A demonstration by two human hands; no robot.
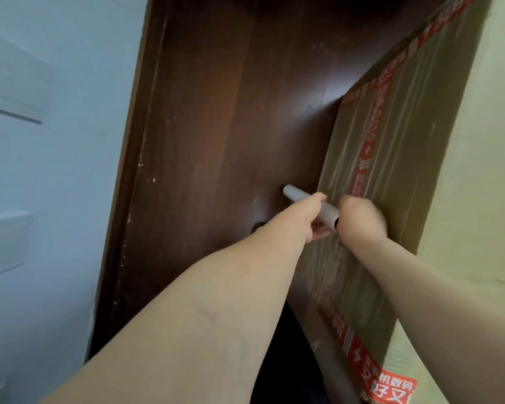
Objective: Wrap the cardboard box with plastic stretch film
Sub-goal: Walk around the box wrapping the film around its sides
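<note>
While left hand (314, 218) grips film roll (297, 196), axis slanting up-left, right hand (360, 220) curled, hold unclear.

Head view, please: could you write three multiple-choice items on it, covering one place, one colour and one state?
1. The cardboard box stands
A. right of the brown door
B. left of it
C. behind it

2. The printed tape on the box is
A. blue
B. red
C. green

3. The left hand
A. hangs idle
B. lies flat on the door
C. grips the grey tube

Answers:
1 A, the box fills the right side and overlaps the door's right part.
2 B, red strips cross the box face.
3 C, the fingers curl round the tube.
</note>
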